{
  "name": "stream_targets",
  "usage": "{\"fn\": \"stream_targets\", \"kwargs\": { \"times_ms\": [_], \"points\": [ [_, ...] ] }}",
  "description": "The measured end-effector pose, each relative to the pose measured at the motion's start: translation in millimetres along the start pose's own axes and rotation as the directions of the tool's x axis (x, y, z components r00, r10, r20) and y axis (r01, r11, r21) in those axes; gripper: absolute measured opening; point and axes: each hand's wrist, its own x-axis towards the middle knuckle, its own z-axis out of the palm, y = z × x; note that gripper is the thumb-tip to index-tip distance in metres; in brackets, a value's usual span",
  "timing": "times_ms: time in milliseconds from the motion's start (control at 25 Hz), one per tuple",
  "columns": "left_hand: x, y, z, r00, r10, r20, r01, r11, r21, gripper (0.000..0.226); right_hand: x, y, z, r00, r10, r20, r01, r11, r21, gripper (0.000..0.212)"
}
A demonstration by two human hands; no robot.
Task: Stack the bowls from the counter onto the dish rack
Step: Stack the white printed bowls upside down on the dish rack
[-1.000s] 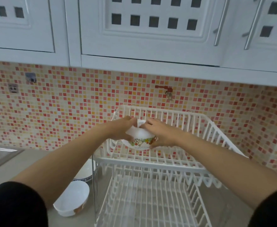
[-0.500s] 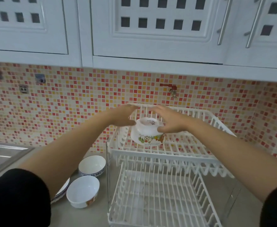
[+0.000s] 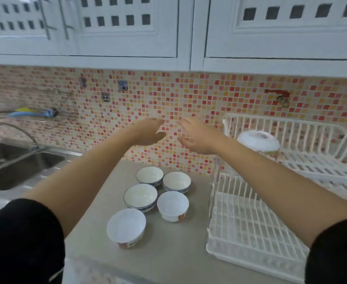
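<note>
One bowl sat upturned on the dish rack's upper tier; five bowls waited mid-worktop. Left hand and right hand hovered spread, empty, above them

I can read no text, labels, brands or numbers anywhere; the printed patterns on the bowls are too blurred to make out.

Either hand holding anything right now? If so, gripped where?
Nothing is held. The left hand and right hand are open and empty in the air; one upside-down bowl sits on the dish rack.
</note>
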Motion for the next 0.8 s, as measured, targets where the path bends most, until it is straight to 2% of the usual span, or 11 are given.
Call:
{"fn": "stream_targets", "kwargs": {
  "times_ms": [200, 320, 440, 600, 680, 800],
  "points": [
    [-58, -76, 90, 0.977, -0.118, 0.179, 0.129, 0.990, -0.051, 0.059, 8, -65, 104, 0.992, 0.027, 0.126, -0.047, 0.986, 0.158, 0.059],
    [-91, -106, 165, 0.924, -0.247, 0.291, 0.278, 0.958, -0.070, 0.057, -1, -88, 179, 0.954, 0.121, 0.274, -0.203, 0.934, 0.296, 0.063],
    [-113, -122, 226, 0.860, -0.324, 0.393, 0.388, 0.917, -0.093, 0.055, -13, -101, 242, 0.894, 0.212, 0.395, -0.361, 0.862, 0.356, 0.064],
    [-131, -129, 281, 0.780, -0.433, 0.453, 0.555, 0.812, -0.181, 0.052, -24, -118, 307, 0.824, 0.270, 0.498, -0.488, 0.784, 0.383, 0.057],
    [-127, -135, 307, 0.752, -0.453, 0.479, 0.603, 0.766, -0.223, 0.054, -16, -120, 337, 0.752, 0.323, 0.575, -0.603, 0.689, 0.402, 0.053],
    [-134, -130, 297, 0.786, -0.459, 0.415, 0.603, 0.718, -0.348, 0.063, -15, -126, 323, 0.720, 0.336, 0.607, -0.660, 0.601, 0.450, 0.051]
  ]
}}
